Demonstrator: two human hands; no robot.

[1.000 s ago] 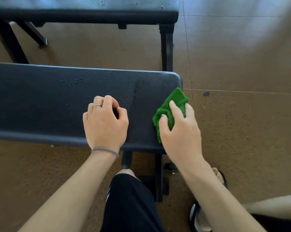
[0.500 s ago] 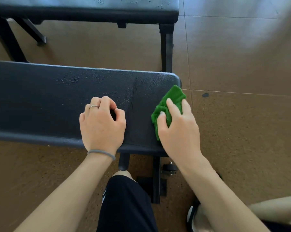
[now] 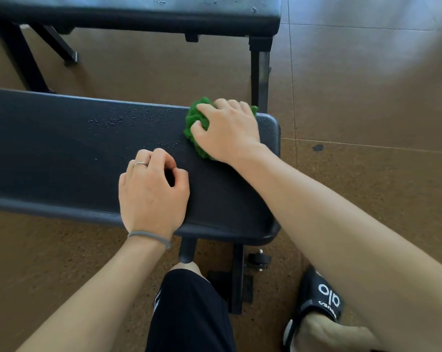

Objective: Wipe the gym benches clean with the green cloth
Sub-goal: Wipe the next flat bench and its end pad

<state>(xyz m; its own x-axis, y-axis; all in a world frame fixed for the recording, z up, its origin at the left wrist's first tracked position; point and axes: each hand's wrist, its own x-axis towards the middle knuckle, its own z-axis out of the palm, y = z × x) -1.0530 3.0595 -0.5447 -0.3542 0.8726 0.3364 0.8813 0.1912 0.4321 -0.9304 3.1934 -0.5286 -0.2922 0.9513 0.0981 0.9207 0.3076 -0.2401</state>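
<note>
A black padded gym bench (image 3: pixel 62 153) runs across the view, with water droplets on its far half. My right hand (image 3: pixel 227 130) grips a bunched green cloth (image 3: pixel 195 123) and holds it down on the pad at the far edge near the right end. My left hand (image 3: pixel 151 191) rests on the near part of the pad with its fingers curled under, holding nothing. A second black bench (image 3: pixel 138 13) stands behind, its top also speckled with droplets.
Brown rubber floor lies all around. The near bench's black steel leg and a small wheel (image 3: pixel 259 260) stand under its right end, by my knee and my slippered right foot (image 3: pixel 321 301). The far bench's leg (image 3: pixel 259 72) stands just behind the cloth.
My right hand has slid the cloth from the near right part of the pad across to its far edge and a little left. My left hand has stayed in place.
</note>
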